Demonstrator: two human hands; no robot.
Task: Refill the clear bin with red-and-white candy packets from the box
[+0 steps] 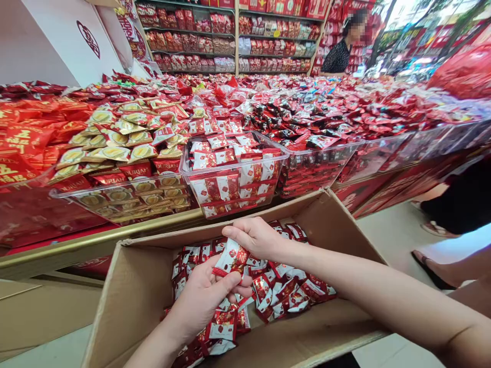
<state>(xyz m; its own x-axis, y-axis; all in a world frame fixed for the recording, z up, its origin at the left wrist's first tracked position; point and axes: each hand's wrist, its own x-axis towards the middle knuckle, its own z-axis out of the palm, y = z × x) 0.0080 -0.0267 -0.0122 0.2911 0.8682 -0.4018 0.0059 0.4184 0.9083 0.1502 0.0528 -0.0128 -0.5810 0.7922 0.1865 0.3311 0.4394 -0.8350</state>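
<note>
A red and white candy packet (232, 257) is held between my two hands above an open cardboard box (130, 296). My left hand (207, 294) pinches its lower end with the thumb on top. Fingers of my right hand (257, 236) close on its upper end. Inside the box lie many loose packets (224, 324) of the same red and white kind, heaped below and around my hands. Just beyond the box, a clear plastic bin (233, 171) holds matching packets in stacked rows.
To the left, another clear bin holds durian packets (141, 153); red packets (26, 138) lie farther left. Bins of dark red packets (307, 128) run to the right. Stocked shelves (230, 43) stand behind. A person (341, 51) is at the back right, and someone's foot (431, 268) shows at right.
</note>
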